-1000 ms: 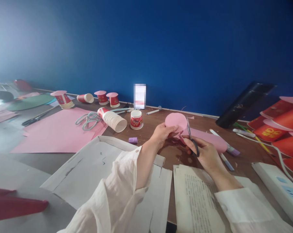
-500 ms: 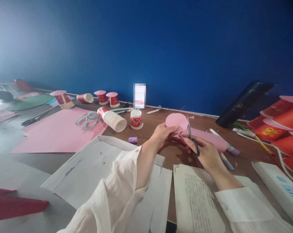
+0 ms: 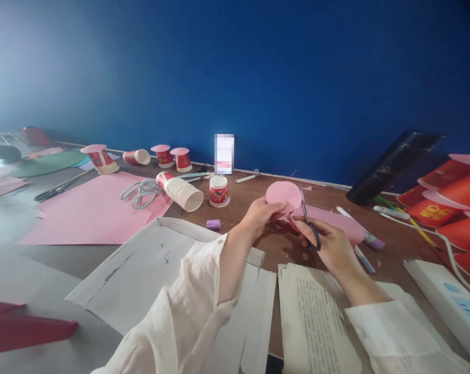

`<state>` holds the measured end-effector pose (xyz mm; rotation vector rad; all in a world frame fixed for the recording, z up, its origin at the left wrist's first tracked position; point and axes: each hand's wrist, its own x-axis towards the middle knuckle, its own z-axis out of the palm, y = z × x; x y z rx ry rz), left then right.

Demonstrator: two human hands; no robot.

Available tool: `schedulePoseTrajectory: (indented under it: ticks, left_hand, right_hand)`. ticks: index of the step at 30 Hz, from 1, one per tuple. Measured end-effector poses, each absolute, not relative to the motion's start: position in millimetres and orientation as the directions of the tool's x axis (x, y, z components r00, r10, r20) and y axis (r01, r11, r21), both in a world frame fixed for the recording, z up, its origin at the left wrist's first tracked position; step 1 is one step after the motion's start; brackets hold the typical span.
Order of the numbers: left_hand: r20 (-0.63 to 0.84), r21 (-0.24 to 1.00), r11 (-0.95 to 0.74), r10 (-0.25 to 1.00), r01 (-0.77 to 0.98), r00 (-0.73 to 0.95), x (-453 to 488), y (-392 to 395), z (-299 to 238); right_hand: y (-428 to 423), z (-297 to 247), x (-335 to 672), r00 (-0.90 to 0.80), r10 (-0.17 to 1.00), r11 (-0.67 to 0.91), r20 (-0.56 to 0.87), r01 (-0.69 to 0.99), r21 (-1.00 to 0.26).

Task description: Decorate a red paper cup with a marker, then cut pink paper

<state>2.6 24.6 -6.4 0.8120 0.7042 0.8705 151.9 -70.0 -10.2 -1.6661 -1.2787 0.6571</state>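
Between thumb and fingers, my left hand (image 3: 263, 213) grips a round pink paper disc (image 3: 283, 195) held up over the brown table. My right hand (image 3: 330, 244) is closed on the handles of dark scissors (image 3: 311, 228), whose blades point upward along the disc's right edge. Below and behind the scissors lies a piece of pink paper (image 3: 336, 222). Small pink scraps hang or lie just under the disc, partly hidden by my fingers. A red and white paper cup (image 3: 219, 192) stands upside down to the left of my left hand.
A nested cup stack (image 3: 182, 193) lies beside a pink sheet (image 3: 90, 208) and a coiled pale cord (image 3: 143, 193). A black cylinder (image 3: 390, 169) leans at the right, near piled red cups (image 3: 439, 208). A power strip (image 3: 448, 298), printed pages (image 3: 316, 322) and white cardboard (image 3: 141, 265) are close to me.
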Motion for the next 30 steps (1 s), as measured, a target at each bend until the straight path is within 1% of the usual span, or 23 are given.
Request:
schedulePoseTrajectory:
  ticks: [20, 25, 30]
  left_hand:
    - [-0.197, 0.839, 0.396, 0.860, -0.374, 0.471, 1.8, 23.2, -5.0]
    - [-0.187, 0.839, 0.395, 0.855, -0.375, 0.483, 2.2, 24.5, -7.8]
    - [-0.179, 0.839, 0.393, 0.852, -0.376, 0.492, 1.5, 24.2, -8.5]
  right_hand:
    - [-71.8, -8.1, 151.9, 0.311, 0.943, -0.048, 0.118, 0.477, -0.878]
    - [-72.7, -5.7, 150.1, 0.321, 0.945, -0.083, 0.072, 0.445, -0.892]
    - [-73.1, -3.5, 149.0, 0.340, 0.936, -0.073, 0.091, 0.441, -0.894]
